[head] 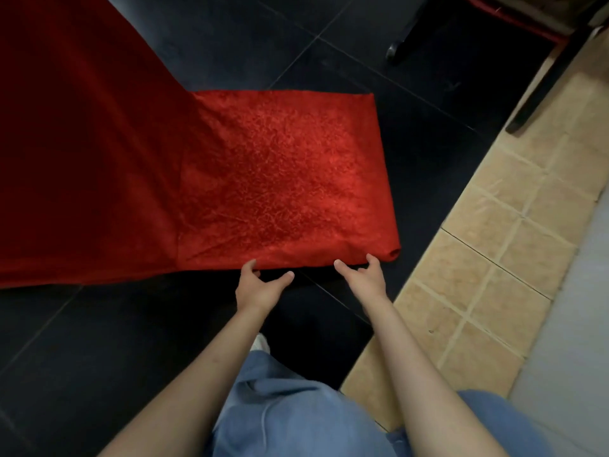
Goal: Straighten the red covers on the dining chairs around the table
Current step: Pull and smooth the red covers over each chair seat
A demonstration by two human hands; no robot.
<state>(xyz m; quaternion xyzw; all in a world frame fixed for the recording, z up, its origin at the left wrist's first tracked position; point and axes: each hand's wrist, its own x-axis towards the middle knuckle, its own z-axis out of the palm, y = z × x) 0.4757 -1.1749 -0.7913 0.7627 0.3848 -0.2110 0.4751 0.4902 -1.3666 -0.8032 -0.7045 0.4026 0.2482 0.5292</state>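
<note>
Looking straight down on a dining chair dressed in a red cover (pixel 270 179). The seat panel, patterned and catching the light, lies flat and smooth across the middle, while the backrest part rises dark and plain on the left. The cover's near edge runs along the front of the seat, ending at the right in a small rolled corner.

Both arms reach forward to that near edge. The left hand (pixel 260 285) sits at the hem roughly mid-seat: thumb up against the fabric edge, the fingers spread and loosely curled, one finger stretched out to the right. It touches the hem, but whether it actually pinches cloth I cannot tell. The right hand (pixel 364 275) is close to the rolled corner, thumb and fingertips raised to the edge like a claw, half open; the fingertips meet the fabric, and again a real grip is not clear from here.

Under the chair is a dark tiled floor (pixel 99 341) with thin pale grout lines. To the right it gives way to a strip of tan tiles (pixel 487 275), and beyond that a grey surface. At the top right stand the dark legs of another chair (pixel 408 31), with a sliver of red trim above them.

Down below, the person's blue jeans (pixel 290 413) fill the bottom centre, a white shoe tip (pixel 262 344) peeping out between the forearms.
</note>
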